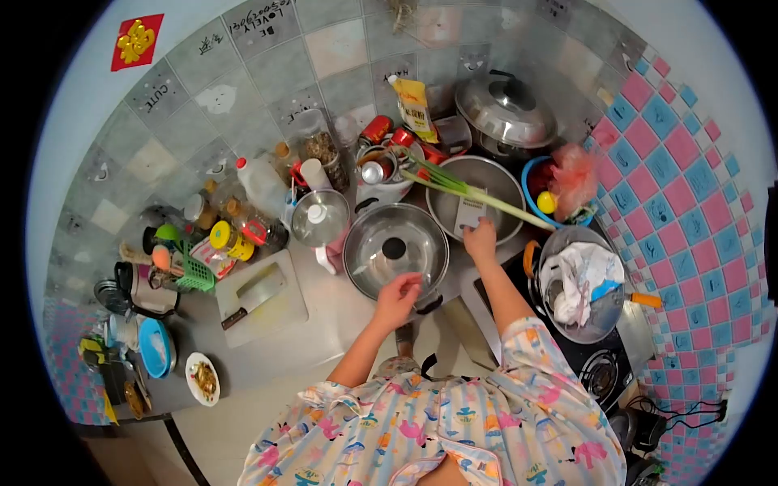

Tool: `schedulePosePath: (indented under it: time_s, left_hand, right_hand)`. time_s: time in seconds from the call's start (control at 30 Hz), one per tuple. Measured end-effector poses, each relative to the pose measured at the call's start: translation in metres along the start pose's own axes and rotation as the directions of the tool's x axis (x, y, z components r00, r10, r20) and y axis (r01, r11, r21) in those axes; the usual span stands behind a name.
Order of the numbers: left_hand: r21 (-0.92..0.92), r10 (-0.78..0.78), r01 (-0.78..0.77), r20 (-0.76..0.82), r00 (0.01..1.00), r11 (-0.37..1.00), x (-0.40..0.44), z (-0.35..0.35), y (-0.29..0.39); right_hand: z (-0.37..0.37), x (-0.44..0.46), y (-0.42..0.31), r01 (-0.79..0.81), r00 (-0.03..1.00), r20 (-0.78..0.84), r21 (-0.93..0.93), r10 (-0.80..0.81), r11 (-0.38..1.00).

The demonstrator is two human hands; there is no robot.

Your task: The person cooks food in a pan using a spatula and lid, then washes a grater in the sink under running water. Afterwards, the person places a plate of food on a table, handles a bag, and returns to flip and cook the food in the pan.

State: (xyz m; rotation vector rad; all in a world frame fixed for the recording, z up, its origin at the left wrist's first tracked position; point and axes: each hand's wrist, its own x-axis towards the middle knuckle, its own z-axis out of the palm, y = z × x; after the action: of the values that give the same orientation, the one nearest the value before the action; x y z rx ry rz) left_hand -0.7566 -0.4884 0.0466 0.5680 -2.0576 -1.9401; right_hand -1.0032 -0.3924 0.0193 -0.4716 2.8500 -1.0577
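My right hand [480, 239] is closed on the lower end of a white, flat, rectangular object [471, 212], whose kind I cannot make out. It is over the metal basin [435, 212]. Across this basin lies a long green onion [501, 202], its leaves to the left and white stalk to the right. Beside the near rim of a pot with a glass lid [371, 253] is my left hand [397, 296]. Its fingers are loosely bent and apart, with nothing visible in them. The lid has a black knob [394, 249].
Left on the counter are a cutting board [284, 312] with a cleaver [253, 298], and a plate of food [203, 379]. Bottles and jars line the wall. A large steamer [506, 109], a blue basin [528, 174] and a covered wok [579, 283] stand right.
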Motion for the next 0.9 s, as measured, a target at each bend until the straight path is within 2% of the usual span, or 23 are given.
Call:
schedulePosePath:
  time_s: [0.03, 0.07, 0.13, 0.17, 0.27, 0.3, 0.4, 0.5, 0.6, 0.63, 0.67, 0.77, 0.8, 0.87, 0.9]
  left_hand:
    - [0.001, 0.021, -0.021, 0.016, 1.000, 1.000, 0.016, -0.005, 0.006]
    - [0.002, 0.026, -0.026, 0.038, 0.999, 1.000, 0.028, -0.009, 0.011]
    - [0.004, 0.024, -0.025, 0.080, 0.997, 1.000, 0.045, -0.018, 0.016]
    - [0.004, 0.019, -0.019, 0.083, 0.996, 1.000, 0.051, -0.022, 0.012]
    - [-0.041, -0.009, 0.013, 0.091, 0.996, 0.999, 0.064, -0.033, -0.002]
    - [-0.120, -0.057, 0.063, 0.056, 0.997, 0.991, 0.066, -0.034, -0.001]
    - [-0.199, -0.042, 0.049, 0.039, 0.998, 0.979, 0.072, -0.038, 0.003]
    - [-0.167, -0.023, 0.032, 0.052, 0.998, 0.985, 0.078, -0.033, 0.002]
    - [-0.196, -0.057, 0.090, 0.170, 0.984, 0.976, 0.080, -0.021, 0.012]
    - [-0.147, -0.087, 0.124, 0.238, 0.967, 0.981, 0.078, -0.017, 0.018]
    - [-0.177, -0.146, 0.201, 0.285, 0.947, 0.963, 0.075, -0.009, 0.021]
    - [-0.261, -0.288, 0.405, 0.390, 0.875, 0.876, 0.057, 0.017, 0.034]
    - [-0.342, -0.301, 0.447, 0.402, 0.865, 0.827, 0.047, 0.027, 0.042]
    - [-0.497, -0.321, 0.512, 0.421, 0.848, 0.701, 0.025, 0.044, 0.052]
    - [-0.534, -0.275, 0.420, 0.333, 0.902, 0.734, 0.017, 0.052, 0.040]
  right_hand:
    - [0.012, 0.019, -0.008, -0.078, 0.996, 0.043, -0.081, 0.082, 0.994]
    - [0.025, 0.031, -0.011, -0.137, 0.989, 0.015, -0.248, 0.145, 0.959]
    - [0.053, 0.048, -0.011, -0.250, 0.964, -0.064, -0.550, 0.258, 0.797]
    - [0.059, 0.059, -0.007, -0.304, 0.919, 0.037, -0.566, 0.392, 0.766]
    - [0.046, 0.079, -0.002, -0.231, 0.838, 0.329, -0.507, 0.435, 0.830]
    - [0.043, 0.081, -0.001, -0.192, 0.844, 0.344, -0.522, 0.412, 0.831]
    - [-0.024, 0.060, -0.053, -0.194, 0.800, 0.405, -0.525, 0.443, 0.829]
    - [-0.065, 0.024, -0.044, -0.167, 0.825, 0.435, -0.421, 0.360, 0.892]
    - [-0.113, -0.030, -0.052, -0.140, 0.882, 0.411, -0.240, 0.231, 0.961]
    - [-0.121, -0.047, -0.050, -0.123, 0.904, 0.389, -0.164, 0.178, 0.979]
    - [-0.124, -0.063, -0.043, -0.128, 0.901, 0.408, -0.079, 0.149, 0.989]
    - [-0.126, -0.106, -0.040, 0.049, 0.928, 0.363, 0.107, -0.085, 0.993]
    - [-0.123, -0.119, -0.039, 0.112, 0.922, 0.346, 0.187, -0.172, 0.976]
    - [-0.118, -0.139, -0.040, 0.133, 0.887, 0.395, 0.279, -0.240, 0.951]
    - [-0.111, -0.147, -0.037, 0.180, 0.878, 0.377, 0.313, -0.296, 0.933]
